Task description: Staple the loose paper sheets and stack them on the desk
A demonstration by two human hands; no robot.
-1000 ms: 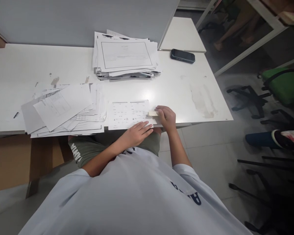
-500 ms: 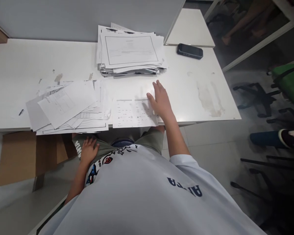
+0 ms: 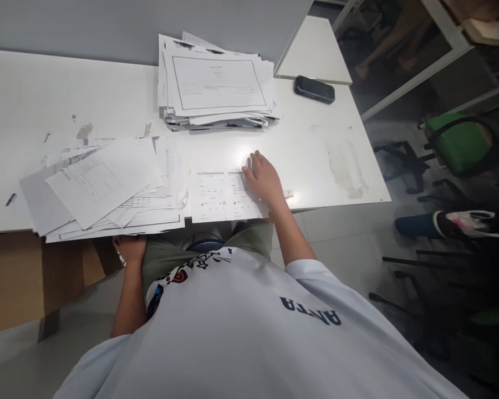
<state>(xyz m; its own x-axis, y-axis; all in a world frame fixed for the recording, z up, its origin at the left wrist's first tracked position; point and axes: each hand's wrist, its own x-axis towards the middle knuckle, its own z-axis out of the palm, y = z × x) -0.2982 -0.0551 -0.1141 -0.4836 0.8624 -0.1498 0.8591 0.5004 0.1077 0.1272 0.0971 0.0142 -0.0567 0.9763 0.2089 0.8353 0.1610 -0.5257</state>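
My right hand [image 3: 264, 180] is over the right half of a printed sheet [image 3: 212, 195] at the front edge of the white desk. Its fingers are curled, with a small pale, shiny thing [image 3: 248, 163] showing between thumb and forefinger; most of it is hidden. A short pale end of something [image 3: 289, 193] sticks out on the hand's other side. Below the desk edge my left hand [image 3: 130, 247] is by my left thigh, its fingers partly hidden under the overhanging loose pile of papers [image 3: 103, 177]. Whether it holds anything does not show.
A thick stack of papers [image 3: 218, 83] lies at the back of the desk [image 3: 307, 144]. To its right is a black phone-like device [image 3: 314, 90]. A cardboard box [image 3: 16, 282] stands below left. Chairs, one with a green seat [image 3: 459, 143], are at right.
My right hand has gone from spread fingers to curled ones around something pale. My left hand has moved from atop my thigh towards the desk edge, under the papers. The view has shifted slightly.
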